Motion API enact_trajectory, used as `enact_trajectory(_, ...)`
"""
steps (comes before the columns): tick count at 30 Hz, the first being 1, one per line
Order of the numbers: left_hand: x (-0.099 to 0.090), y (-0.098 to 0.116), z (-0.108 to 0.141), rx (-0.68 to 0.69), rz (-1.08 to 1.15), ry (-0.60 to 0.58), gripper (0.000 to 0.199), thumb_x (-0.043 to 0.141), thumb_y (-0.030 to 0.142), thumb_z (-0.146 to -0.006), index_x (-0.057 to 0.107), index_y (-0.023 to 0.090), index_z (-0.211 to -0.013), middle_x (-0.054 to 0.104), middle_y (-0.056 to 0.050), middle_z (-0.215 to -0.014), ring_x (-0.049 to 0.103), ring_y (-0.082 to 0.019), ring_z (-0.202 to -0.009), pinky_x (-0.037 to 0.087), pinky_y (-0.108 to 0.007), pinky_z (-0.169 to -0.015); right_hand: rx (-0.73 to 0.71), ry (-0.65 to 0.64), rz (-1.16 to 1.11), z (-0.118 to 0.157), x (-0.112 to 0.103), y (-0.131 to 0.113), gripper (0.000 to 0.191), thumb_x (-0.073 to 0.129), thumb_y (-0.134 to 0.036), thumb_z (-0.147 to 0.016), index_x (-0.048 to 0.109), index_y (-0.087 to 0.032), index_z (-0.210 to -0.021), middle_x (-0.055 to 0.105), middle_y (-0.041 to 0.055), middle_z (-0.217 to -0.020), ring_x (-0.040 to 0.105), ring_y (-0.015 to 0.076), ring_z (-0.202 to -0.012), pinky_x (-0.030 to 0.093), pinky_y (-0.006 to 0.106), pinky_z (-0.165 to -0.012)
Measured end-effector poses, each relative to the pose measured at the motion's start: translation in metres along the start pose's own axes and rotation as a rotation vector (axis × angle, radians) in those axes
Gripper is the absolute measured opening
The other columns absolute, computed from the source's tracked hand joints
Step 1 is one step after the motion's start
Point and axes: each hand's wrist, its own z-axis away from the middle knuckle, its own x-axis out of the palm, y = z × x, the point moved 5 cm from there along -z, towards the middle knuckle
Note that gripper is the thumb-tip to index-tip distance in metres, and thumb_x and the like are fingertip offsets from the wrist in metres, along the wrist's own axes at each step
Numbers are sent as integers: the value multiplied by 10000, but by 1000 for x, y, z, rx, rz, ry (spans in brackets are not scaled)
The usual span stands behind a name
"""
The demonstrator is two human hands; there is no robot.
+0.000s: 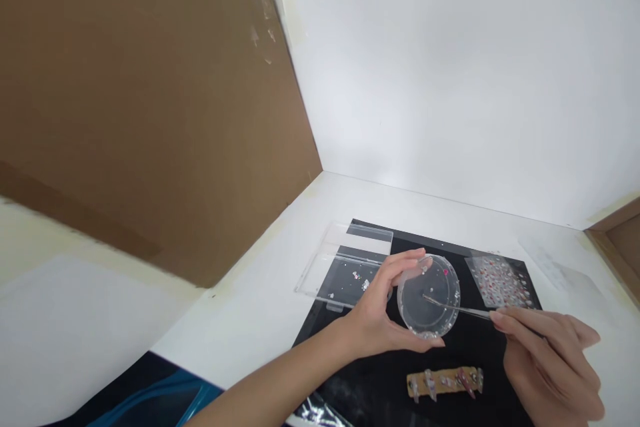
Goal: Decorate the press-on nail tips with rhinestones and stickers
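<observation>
The person's left hand (pixel 373 320) comes in from the lower left and grips a round clear plastic dish (pixel 425 313), its fingers (pixel 407 267) curved over the far rim and its thumb (pixel 420 343) along the near rim, so the hand is spread wide around the dish. The dish is held just above a black mat (pixel 480 343), and small sparkling gems (pixel 445 272) lie inside it, mostly along its edge. The right hand (pixel 550 360) is at the right, its fingers (pixel 510 323) closed narrowly on a slim metal pick (pixel 457 307), whose tip reaches inside the dish near its centre.

Closest to the wearer, crinkled foil (pixel 320 413) sits at the mat's lower edge, with a dark blue printed item (pixel 150 400) at the lower left. A strip of 5 or more decorated nail tips (pixel 445 381) lies on the mat just below the dish. Left of the dish is a clear acrylic case (pixel 340 267) holding a few gems, and to the right is a sheet of nail decorations (pixel 500 280). The mat rests on a white surface (pixel 250 293), backed by a brown cardboard panel (pixel 150 113) and a white wall (pixel 425 67).
</observation>
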Motion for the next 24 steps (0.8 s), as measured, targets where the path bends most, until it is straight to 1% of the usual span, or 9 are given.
enact_trajectory(2,-1,0,1,-51,7,-8,1124,1045,292,-754,426,378,-1687,481,-156,-1644,628,-330,-1482,529,-481,-1268,12,-15,-8,-1,1,0,326,678,133,-930,759,-181,-964,737,-8,-918,661,76,-707,372,328,-663)
enact_trajectory(6,-4,-1,2,-129,75,-5,1171,1084,278,-678,458,397,-1661,488,-155,-1667,632,-378,-1477,517,-559,-1263,15,-29,-14,-2,2,2,314,664,127,-949,748,-176,-958,731,-10,-890,654,66,-693,375,333,-684)
enact_trajectory(8,-4,-4,3,-212,125,-19,1193,1099,271,-642,469,420,-1644,482,-149,-1691,642,-392,-1465,536,-558,-1240,8,-33,-15,-2,2,3,309,660,120,-959,747,-177,-960,734,-10,-880,657,67,-688,374,336,-689)
enact_trajectory(11,-4,-5,3,-303,194,-43,1213,1112,235,-596,496,458,-1616,494,-121,-1709,650,-389,-1453,555,-512,-1221,16,-27,-25,-4,2,3,304,663,110,-962,741,-183,-945,732,-19,-854,656,70,-670,375,337,-693)
enact_trajectory(14,-4,-4,2,-335,234,-59,1216,1112,186,-575,523,469,-1601,504,-102,-1716,648,-367,-1457,547,-453,-1226,36,-23,-34,-5,3,4,309,663,111,-952,737,-189,-933,732,-27,-843,658,73,-655,371,339,-692)
enact_trajectory(16,-4,-4,2,-348,246,-61,1212,1108,163,-576,529,455,-1600,506,-109,-1716,644,-366,-1460,539,-447,-1231,43,-20,-30,-5,3,4,310,659,109,-947,736,-191,-929,734,-30,-834,664,77,-650,369,343,-696)
enact_trajectory(21,-3,-8,4,-324,253,-50,1201,1102,143,-574,528,380,-1602,500,-166,-1709,653,-410,-1439,518,-547,-1243,73,-22,-24,-5,2,7,308,662,89,-943,739,-207,-909,744,-47,-817,673,86,-630,365,356,-705)
enact_trajectory(24,-3,-10,5,-319,236,-46,1203,1107,163,-566,531,385,-1598,515,-161,-1699,650,-415,-1443,541,-556,-1220,62,-32,-21,-4,2,7,315,658,96,-941,740,-207,-908,746,-45,-824,679,87,-637,360,358,-707)
